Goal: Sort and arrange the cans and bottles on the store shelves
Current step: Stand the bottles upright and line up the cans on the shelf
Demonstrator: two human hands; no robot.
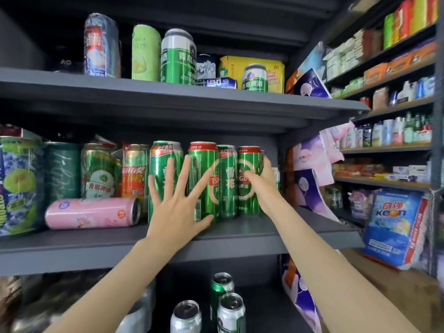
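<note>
On the middle shelf (240,239), going from the left, a pink can (92,213) lies on its side near the front edge, its top pointing right. I judge it would roll at a touch, so to stand it up I would take it round the middle of the barrel, not by the ends.

Just right of it my left hand (177,203) is spread wide, fingers straight and fanned, holding nothing. It sits in front of two upright green cans: the left green can (159,162) behind my first fingers, and the tall red-rimmed can (204,169) behind my index finger and thumb. Whether the palm actually presses on them I cannot tell.

Further right stands a narrower green can (228,181), set a little further back, touching or nearly touching its neighbours. At the right end of the row my right hand (262,179) is curled round the rightmost green can (248,164), thumb across the label in front, fingers wrapped round the far side, at about mid-height.

These cans look like thin aluminium with a glossy skin: stiff enough when full, easily dented if empty, and slippery. I cannot tell their weight from sight. A mid-barrel grip seems safest to me; packed this closely, a tilt could knock the neighbours over.
</note>
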